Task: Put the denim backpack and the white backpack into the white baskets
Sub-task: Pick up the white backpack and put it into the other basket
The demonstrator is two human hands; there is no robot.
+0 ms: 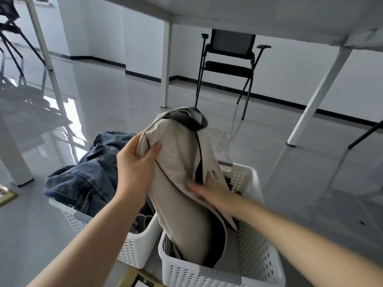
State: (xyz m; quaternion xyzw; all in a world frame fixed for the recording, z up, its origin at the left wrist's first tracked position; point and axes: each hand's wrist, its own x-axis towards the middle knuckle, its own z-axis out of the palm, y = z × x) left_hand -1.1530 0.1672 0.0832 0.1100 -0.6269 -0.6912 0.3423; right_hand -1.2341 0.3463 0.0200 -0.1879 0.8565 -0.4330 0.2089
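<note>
While my left hand [136, 162] grips the upper left edge of the white backpack [182, 183], fingers and thumb pinching a fold of its fabric, the pack stands tilted with its lower end inside the right white basket [257, 245]. My right hand [209, 191] lies against the pack's right side, fingers laid flat on the fabric; motion blur prevents me from confirming whether it grasps anything. The pack's dark-trimmed top projects well above the basket rim. Just beside it, touching at the near corner, the left white basket [132, 247] contains the denim backpack [89, 172], which bulges over its far rim. Both baskets rest on the grey floor [124, 100]. A black chair [228, 65] stands beyond.
</note>
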